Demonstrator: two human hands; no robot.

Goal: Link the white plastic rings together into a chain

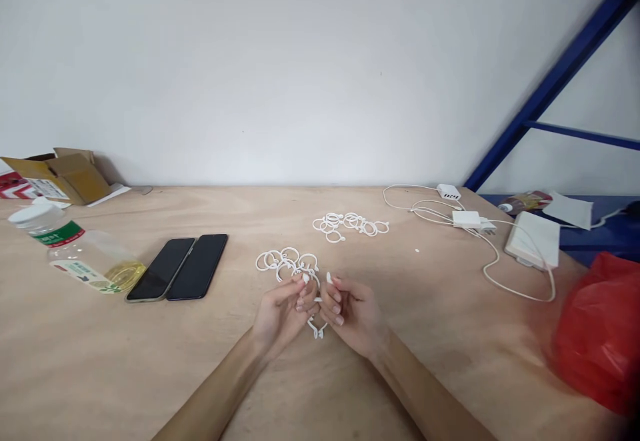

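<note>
My left hand (284, 309) and my right hand (350, 310) meet above the wooden table (300, 374), fingers curled in a pinch. Together they grip a small white plastic ring (317, 326) that hangs down between them. Just beyond my fingertips lies a pile of white rings (287, 262). A second pile of white rings (350, 225) lies farther back, to the right.
Two dark phones (180, 268) lie side by side at the left, next to a plastic bottle (75, 253) on its side. A cardboard box (63, 174) sits far left. White chargers and cables (467, 220) and a red bag (600, 334) are at the right.
</note>
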